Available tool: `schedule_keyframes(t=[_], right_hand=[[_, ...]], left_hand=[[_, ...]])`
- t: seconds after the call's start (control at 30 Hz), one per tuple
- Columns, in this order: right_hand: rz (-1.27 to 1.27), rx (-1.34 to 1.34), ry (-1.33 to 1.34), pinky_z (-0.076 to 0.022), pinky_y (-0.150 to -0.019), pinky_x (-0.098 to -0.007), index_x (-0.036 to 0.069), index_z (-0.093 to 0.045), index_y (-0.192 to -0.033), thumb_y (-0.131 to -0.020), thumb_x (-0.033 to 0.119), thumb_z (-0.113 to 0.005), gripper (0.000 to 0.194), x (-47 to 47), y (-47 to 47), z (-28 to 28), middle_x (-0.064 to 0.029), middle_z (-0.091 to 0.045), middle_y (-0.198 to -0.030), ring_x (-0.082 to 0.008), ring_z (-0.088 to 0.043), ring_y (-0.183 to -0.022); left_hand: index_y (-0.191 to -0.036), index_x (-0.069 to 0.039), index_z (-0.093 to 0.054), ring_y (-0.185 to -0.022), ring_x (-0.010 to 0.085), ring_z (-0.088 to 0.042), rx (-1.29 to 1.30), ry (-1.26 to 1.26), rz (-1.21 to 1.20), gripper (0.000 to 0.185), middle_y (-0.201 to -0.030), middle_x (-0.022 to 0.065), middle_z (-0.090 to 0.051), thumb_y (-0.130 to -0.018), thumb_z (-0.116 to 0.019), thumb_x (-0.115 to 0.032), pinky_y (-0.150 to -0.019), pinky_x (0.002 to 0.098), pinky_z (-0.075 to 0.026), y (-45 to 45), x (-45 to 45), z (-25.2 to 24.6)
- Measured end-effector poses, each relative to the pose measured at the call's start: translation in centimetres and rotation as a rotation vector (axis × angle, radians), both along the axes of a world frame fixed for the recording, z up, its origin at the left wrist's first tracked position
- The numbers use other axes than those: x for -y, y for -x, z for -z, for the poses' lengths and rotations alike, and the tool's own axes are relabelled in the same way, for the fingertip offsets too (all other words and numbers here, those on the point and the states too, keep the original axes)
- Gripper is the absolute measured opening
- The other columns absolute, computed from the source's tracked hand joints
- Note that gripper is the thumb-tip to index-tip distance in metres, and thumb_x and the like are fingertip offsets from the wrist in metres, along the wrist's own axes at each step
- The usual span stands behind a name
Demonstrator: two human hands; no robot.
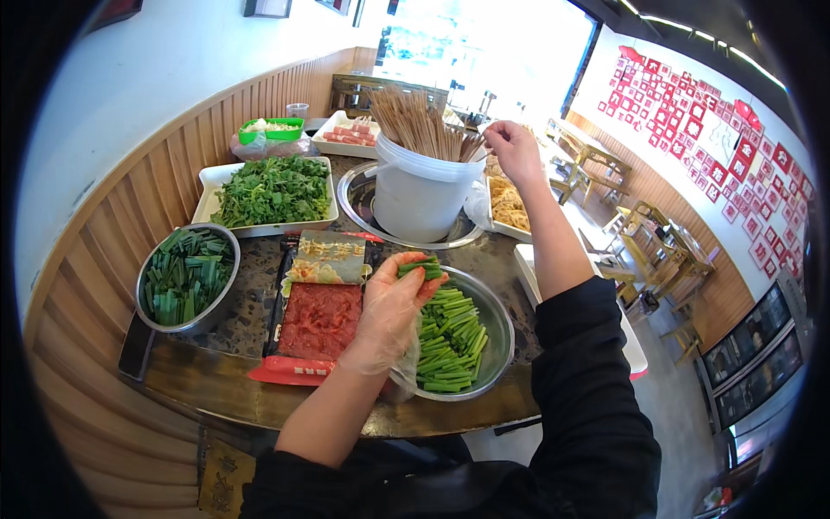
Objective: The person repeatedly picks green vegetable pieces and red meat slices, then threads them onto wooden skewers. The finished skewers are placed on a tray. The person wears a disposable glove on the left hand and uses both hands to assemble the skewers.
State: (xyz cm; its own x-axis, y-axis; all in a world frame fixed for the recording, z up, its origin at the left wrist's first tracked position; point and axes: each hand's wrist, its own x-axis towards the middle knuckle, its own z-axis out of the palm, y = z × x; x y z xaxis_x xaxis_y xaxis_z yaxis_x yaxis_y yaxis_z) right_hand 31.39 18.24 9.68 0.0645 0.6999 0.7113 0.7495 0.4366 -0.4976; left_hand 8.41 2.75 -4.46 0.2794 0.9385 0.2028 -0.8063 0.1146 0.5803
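My left hand, in a clear plastic glove, holds a small bundle of cut green stalks above the edge of a steel bowl of cut green stems. Just left of it lies sliced raw red meat on an opened printed package. My bare right hand is raised at the right rim of a white plastic bucket packed with thin wooden skewers. Its thumb and forefinger pinch together at a skewer's end.
A steel bowl of cut green leaves and a white tray of leafy herbs stand left. Behind are a green basket and a tray of meat rolls. Tofu-skin-like strips and a white tray are right. A phone-like dark object lies at the left edge.
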Motion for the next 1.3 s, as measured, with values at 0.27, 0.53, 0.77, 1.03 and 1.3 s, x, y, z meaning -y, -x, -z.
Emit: schedule_keyframes(t=[0.27, 0.53, 0.77, 1.03, 1.3], right_hand=[[-0.081, -0.082, 0.141, -0.0518, -0.068, -0.0244, -0.005, -0.064, -0.106, -0.089, 0.011, -0.062, 0.023, 0.7, -0.6, 1.0, -0.0063, -0.068, -0.082, -0.0114, -0.064, -0.073], [-0.063, -0.106, 0.196, -0.0516, -0.070, -0.0251, -0.002, -0.066, -0.094, -0.089, 0.014, -0.064, 0.016, 0.5, -0.2, 1.1, -0.0050, -0.067, -0.080, -0.0117, -0.063, -0.073], [-0.194, -0.387, -0.208, -0.0504, -0.067, -0.0241, -0.001, -0.064, -0.098, -0.090, 0.015, -0.063, 0.018, 6.8, 0.6, -5.9, -0.0059, -0.067, -0.081, -0.0118, -0.063, -0.072], [-0.107, -0.191, -0.434, -0.0495, -0.062, -0.0213, 0.000, -0.065, -0.094, -0.090, 0.014, -0.067, 0.014, 15.4, 0.9, -9.2, -0.0028, -0.065, -0.080, -0.0086, -0.061, -0.071], [-0.077, -0.382, 0.014, -0.0493, -0.069, -0.0241, 0.004, -0.063, -0.099, -0.093, 0.019, -0.062, 0.016, 11.2, -1.4, -2.6, -0.0025, -0.064, -0.085, -0.0098, -0.061, -0.077]], left_hand=[[-0.110, 0.002, -0.051, -0.093, 0.0248, -0.065, -0.066, 0.045, 0.017, 0.016, -0.103, 0.0135, -0.060, -0.095, -0.051, -0.001, -0.087, 0.0325, -0.055, -0.5, 0.1, 0.1], [-0.111, 0.002, -0.050, -0.093, 0.0251, -0.065, -0.063, 0.035, 0.042, 0.017, -0.102, 0.0135, -0.059, -0.095, -0.052, -0.002, -0.088, 0.0318, -0.055, -0.2, 0.2, 0.1], [-0.110, 0.001, -0.051, -0.092, 0.0247, -0.065, -0.028, 0.028, 0.029, 0.016, -0.100, 0.0124, -0.060, -0.094, -0.052, -0.001, -0.086, 0.0331, -0.056, -0.2, -0.2, 0.5], [-0.111, 0.003, -0.049, -0.092, 0.0271, -0.065, -0.037, -0.014, 0.046, 0.017, -0.102, 0.0141, -0.061, -0.095, -0.052, -0.002, -0.085, 0.0328, -0.057, -0.4, -0.2, 0.5], [-0.112, 0.002, -0.049, -0.093, 0.0285, -0.065, -0.111, 0.024, 0.043, 0.016, -0.103, 0.0168, -0.060, -0.096, -0.050, -0.001, -0.084, 0.0311, -0.057, -0.5, 0.2, 0.2]])
